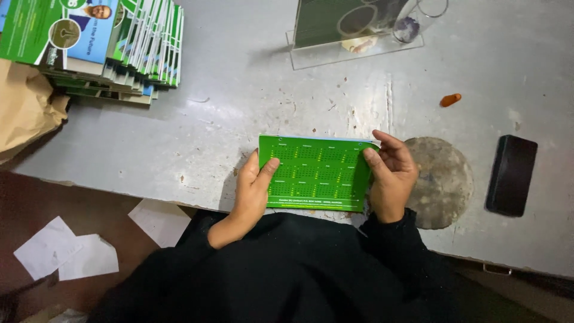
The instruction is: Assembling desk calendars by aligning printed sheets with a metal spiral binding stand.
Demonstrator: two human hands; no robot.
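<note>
Stack of green and blue cards [128, 51] piled far left on the grey tabletop [239, 107]; left hand [254, 185] pinching the left edge of a green calendar card stack [317, 173], right hand [391, 176] clasping its right edge; black phone [511, 174] off right. Squared up, not yet added to the pile.

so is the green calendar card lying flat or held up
Flat on the grey table: the green calendar card lies face up, left hand and right hand gripping its side edges.

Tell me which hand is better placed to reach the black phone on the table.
Right. The right hand grips the green calendar stack's right edge, on the side where the black phone lies; the left hand holds the far edge.
</note>
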